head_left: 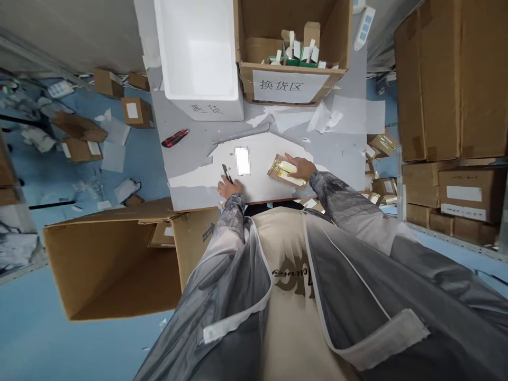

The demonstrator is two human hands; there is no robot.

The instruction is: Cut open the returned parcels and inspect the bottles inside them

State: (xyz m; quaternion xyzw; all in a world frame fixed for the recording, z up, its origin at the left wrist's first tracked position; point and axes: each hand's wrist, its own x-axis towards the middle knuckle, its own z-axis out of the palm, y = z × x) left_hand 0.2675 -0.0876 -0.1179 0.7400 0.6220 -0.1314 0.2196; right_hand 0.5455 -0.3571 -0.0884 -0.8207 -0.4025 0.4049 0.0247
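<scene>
Lying on the desk point(347, 159), a boxy brown parcel point(286, 172) gleams with glossy tape; the right hand's point(305, 168) fingers clasp its right end. The left hand's point(230, 188) fingers pinch a slim black knife point(226, 173). Handwriting on the cardboard carton's point(247, 84) white paper label point(283, 87) reads "换货区".

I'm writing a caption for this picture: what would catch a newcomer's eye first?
Probably the white foam box and the labelled carton beside it, at the table's far side. Next, the big open carton at lower left. Then, toward the near edge, the right hand on a small package and the left hand at a black cutter.
</scene>
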